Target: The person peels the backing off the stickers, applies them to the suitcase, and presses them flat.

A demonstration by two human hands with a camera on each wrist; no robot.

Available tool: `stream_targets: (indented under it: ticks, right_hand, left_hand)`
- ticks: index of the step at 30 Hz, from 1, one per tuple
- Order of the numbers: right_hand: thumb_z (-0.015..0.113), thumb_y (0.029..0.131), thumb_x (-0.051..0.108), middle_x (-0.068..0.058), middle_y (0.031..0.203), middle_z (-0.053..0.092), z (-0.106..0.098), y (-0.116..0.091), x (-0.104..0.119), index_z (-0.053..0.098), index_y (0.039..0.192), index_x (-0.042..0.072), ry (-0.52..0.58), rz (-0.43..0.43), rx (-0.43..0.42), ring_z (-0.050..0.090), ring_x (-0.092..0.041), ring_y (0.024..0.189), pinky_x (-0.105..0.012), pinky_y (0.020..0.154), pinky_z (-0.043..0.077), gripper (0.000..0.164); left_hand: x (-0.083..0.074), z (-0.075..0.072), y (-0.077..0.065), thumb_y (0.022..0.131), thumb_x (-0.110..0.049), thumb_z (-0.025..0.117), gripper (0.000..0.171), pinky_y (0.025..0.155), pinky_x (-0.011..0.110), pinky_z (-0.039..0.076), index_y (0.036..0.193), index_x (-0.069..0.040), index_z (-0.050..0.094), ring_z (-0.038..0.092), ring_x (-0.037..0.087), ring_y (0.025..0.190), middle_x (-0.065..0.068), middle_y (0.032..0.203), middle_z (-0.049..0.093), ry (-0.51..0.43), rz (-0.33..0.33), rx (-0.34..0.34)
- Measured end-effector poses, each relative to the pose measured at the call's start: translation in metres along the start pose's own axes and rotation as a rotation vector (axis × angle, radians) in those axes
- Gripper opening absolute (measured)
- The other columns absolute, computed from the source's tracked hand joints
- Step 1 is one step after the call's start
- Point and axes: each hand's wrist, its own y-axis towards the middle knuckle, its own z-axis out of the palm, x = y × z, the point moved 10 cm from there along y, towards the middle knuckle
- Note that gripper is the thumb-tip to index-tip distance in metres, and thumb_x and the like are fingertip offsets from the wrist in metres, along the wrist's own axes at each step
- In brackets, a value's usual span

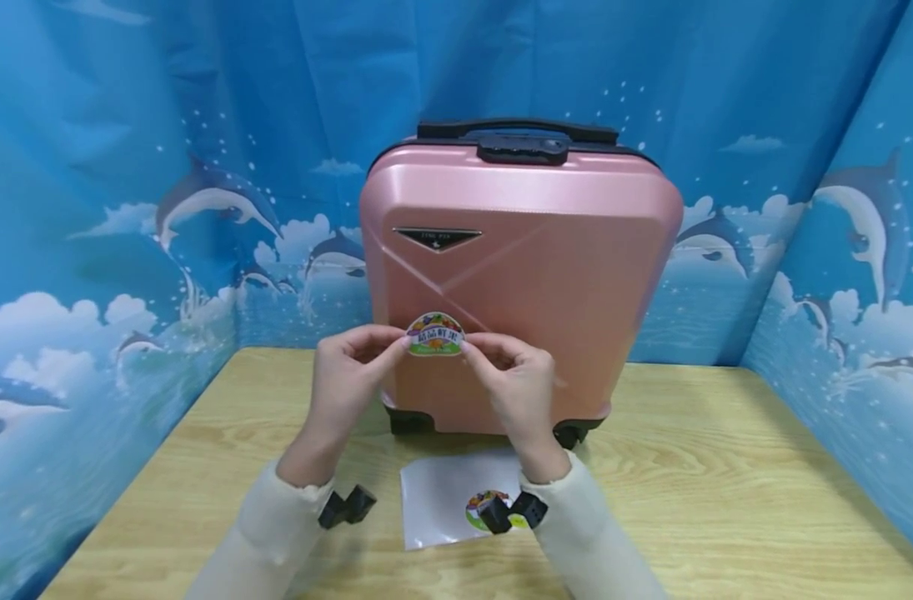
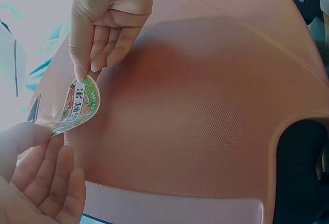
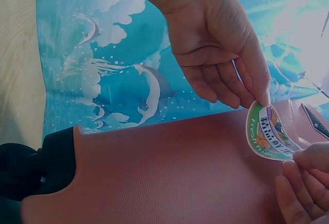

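Note:
A colourful oval sticker (image 1: pixel 435 335) with fruit pictures and printed characters is held up in front of a pink suitcase (image 1: pixel 576 283). My left hand (image 1: pixel 349 379) pinches its left edge between thumb and forefinger. At the opposite edge, my right hand (image 1: pixel 514 383) pinches it the same way. Both wrist views show the sticker (image 2: pixel 82 103) bowed slightly between the two hands. Whether it touches the suitcase I cannot tell. The suitcase stands upright, with a dark triangular badge (image 1: pixel 437 239) above the sticker.
On the wooden table (image 1: pixel 696 467), a white sheet (image 1: pixel 437 500) bearing another fruit sticker (image 1: pixel 480 510) lies below my hands, partly covered by the right wrist's camera. A blue dolphin-print curtain (image 1: pixel 298 125) surrounds the table at the back and sides. The suitcase has a black top handle (image 1: pixel 516 129).

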Motion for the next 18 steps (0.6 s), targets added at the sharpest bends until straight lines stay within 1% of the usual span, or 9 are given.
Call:
stream_targets:
  ticks: [4, 8, 12, 18]
  right_hand:
    - [0.075, 0.078, 0.002, -0.017, 0.074, 0.070, 0.0017, -0.0008, -0.0033, 0.074, 0.085, -0.003, -0.003, 0.014, -0.009, 0.066, -0.017, 0.060, -0.018, 0.052, 0.049, 0.009]
    - [0.075, 0.078, 0.002, -0.018, 0.073, 0.070, 0.0036, -0.0014, -0.0060, 0.073, 0.085, -0.004, 0.006, 0.021, -0.007, 0.067, -0.021, 0.061, -0.018, 0.053, 0.050, 0.009]
    - [0.074, 0.079, 0.003, -0.017, 0.072, 0.070, 0.0023, -0.0010, -0.0062, 0.073, 0.085, -0.004, 0.006, 0.009, -0.019, 0.067, -0.023, 0.061, -0.019, 0.053, 0.051, 0.009]
    - [0.074, 0.080, 0.006, -0.016, 0.072, 0.070, 0.0024, 0.0006, -0.0028, 0.073, 0.086, -0.003, -0.018, -0.014, -0.022, 0.067, -0.030, 0.062, -0.018, 0.053, 0.051, 0.011]
  left_hand:
    - [0.0014, 0.0011, -0.0010, 0.083, -0.018, 0.073, 0.015, 0.061, 0.024, 0.054, 0.090, -0.004, 0.073, 0.064, 0.015, 0.070, 0.008, 0.085, 0.071, 0.002, 0.002, 0.011]
    - [0.0013, 0.0023, -0.0009, 0.083, -0.017, 0.073, 0.015, 0.061, 0.024, 0.054, 0.090, -0.004, 0.073, 0.065, 0.015, 0.070, 0.008, 0.085, 0.071, -0.007, 0.020, 0.014]
    - [0.0012, 0.0039, 0.0006, 0.083, -0.017, 0.073, 0.015, 0.060, 0.024, 0.054, 0.089, -0.004, 0.074, 0.065, 0.015, 0.070, 0.008, 0.085, 0.071, -0.009, 0.035, 0.017]
    - [0.0007, 0.0047, 0.0037, 0.083, -0.018, 0.073, 0.016, 0.060, 0.023, 0.054, 0.089, -0.003, 0.074, 0.064, 0.014, 0.069, 0.008, 0.085, 0.071, 0.010, 0.043, 0.010]
